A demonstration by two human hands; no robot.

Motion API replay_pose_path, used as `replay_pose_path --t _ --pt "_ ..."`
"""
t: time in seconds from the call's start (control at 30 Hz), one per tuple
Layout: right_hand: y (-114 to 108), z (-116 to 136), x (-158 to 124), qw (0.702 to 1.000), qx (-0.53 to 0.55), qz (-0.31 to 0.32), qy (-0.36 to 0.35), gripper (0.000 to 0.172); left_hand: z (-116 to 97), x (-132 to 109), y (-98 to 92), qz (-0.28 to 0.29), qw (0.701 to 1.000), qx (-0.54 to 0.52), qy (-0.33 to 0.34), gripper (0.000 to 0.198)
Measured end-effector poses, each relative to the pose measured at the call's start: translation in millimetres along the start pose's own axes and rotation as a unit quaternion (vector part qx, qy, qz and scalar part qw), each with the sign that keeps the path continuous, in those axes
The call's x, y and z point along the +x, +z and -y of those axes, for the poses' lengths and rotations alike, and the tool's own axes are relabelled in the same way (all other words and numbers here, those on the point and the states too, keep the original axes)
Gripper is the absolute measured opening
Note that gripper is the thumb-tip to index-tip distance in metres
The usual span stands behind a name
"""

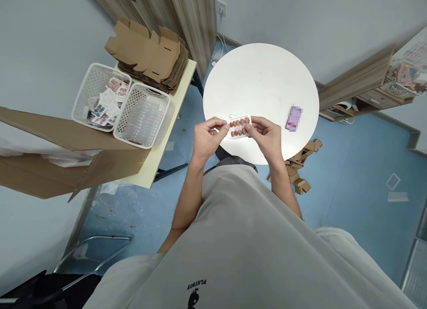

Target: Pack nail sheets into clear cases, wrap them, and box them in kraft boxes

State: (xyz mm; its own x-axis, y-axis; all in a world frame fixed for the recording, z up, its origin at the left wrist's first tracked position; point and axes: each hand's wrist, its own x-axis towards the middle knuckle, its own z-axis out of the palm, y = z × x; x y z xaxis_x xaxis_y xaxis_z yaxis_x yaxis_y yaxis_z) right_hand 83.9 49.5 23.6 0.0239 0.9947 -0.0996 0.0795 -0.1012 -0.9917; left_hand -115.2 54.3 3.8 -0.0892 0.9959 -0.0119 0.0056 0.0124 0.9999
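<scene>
Between my two hands is a press-on nail set point(239, 127), a small pale card or clear case with two rows of glossy brown and pink nails. My left hand point(211, 137) pinches its left edge between thumb and fingers. On the opposite side, my right hand point(267, 135) grips the right edge, its thumb lying over the front. The set is held over the near part of a round white table point(260, 82). Something thin and white, partly hidden behind the set, shows just above its top left corner.
A phone point(294, 118), blurred out, lies on the table's right side. To the left, a side table point(143, 177) bears flat cardboard boxes point(147, 50), a basket of packets point(96, 71) and a basket of clear cases point(133, 142). An open carton point(113, 166) overlaps its near end. Cardboard pieces point(300, 166) lie on the floor.
</scene>
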Motion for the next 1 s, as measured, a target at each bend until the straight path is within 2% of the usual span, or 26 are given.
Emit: replay_pose_path --t 0.17,0.43,0.73,1.0 --pt "-1.6 1.8 1.7 1.0 -0.004 0.0 -0.006 0.046 -5.1 -0.5 -3.7 0.038 0.999 -0.036 -0.009 0.018" --pt "-0.3 -0.1 0.8 1.0 -0.006 0.008 0.004 0.045 1.6 2.0 0.7 -0.005 1.0 -0.001 0.007 0.016" --pt "-0.6 0.5 0.3 1.0 0.006 0.02 -0.005 0.047 -3.7 0.6 -0.7 0.036 0.999 0.016 0.003 0.02" --pt "-1.1 -1.1 0.1 1.0 0.011 0.025 -0.008 0.045 0.0 0.4 -0.2 0.007 0.999 0.03 0.019 0.016"
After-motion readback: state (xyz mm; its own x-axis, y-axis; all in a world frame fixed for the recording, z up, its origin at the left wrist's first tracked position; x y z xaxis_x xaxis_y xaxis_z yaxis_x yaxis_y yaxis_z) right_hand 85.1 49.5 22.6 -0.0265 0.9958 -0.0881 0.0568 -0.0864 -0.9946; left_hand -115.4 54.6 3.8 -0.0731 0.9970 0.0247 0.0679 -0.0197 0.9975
